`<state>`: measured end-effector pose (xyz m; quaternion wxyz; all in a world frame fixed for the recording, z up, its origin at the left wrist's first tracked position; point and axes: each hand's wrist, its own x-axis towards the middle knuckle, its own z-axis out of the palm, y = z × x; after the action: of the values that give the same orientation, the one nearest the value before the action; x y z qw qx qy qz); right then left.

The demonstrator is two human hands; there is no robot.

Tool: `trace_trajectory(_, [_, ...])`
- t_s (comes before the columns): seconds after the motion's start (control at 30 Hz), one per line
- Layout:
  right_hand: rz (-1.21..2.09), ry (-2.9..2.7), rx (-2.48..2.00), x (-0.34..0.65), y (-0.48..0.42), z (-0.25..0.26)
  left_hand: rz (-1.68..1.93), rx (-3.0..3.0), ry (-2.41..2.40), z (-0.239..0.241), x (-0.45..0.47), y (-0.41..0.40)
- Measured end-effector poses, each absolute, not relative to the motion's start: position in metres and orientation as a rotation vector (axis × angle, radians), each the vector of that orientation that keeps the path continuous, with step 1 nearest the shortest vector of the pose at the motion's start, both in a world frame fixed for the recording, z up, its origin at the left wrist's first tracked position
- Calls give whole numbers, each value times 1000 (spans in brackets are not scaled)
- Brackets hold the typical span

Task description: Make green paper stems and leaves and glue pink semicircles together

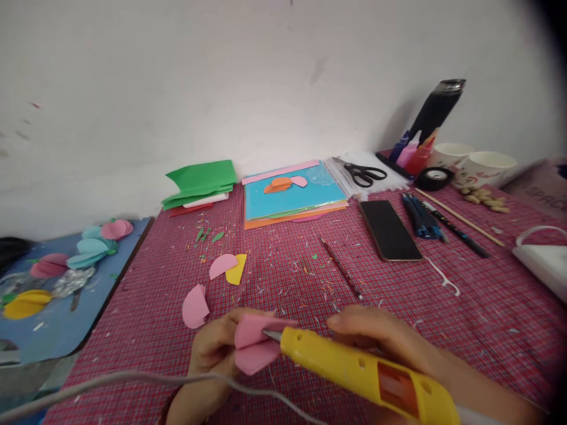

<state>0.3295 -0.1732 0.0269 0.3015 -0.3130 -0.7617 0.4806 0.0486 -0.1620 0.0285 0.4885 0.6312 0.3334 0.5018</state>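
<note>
Between the fingers of my left hand is a folded pink paper piece, its flaps spread apart. My right hand is wrapped round a yellow glue gun, whose metal nozzle reaches in between the pink flaps. Whether the tip touches the paper I cannot tell. Close to my left hand lie a small stack of pink half-circles, another pink half-circle and a yellow paper piece. A white cord crosses in front of my left wrist.
Behind are green sheets, a blue paper pack and scissors. To the right lie a phone, pens, paper cups and a tilted black bottle. A blue board at left bears paper fruit shapes. Scraps litter the checked cloth.
</note>
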Motion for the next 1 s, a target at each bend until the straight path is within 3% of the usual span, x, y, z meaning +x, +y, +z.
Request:
trace_trajectory(0.27, [1157, -2040, -819, 328, -172, 30, 1154, 1645, 811, 24, 46, -161])
trace_trajectory(0.5, [1150, -2022, -803, 329, -170, 27, 1353, 1397, 931, 14, 30, -164])
trace_trajectory(1.0, [1029, -2049, -804, 328, -172, 30, 1333, 1082, 888, 12, 30, -160])
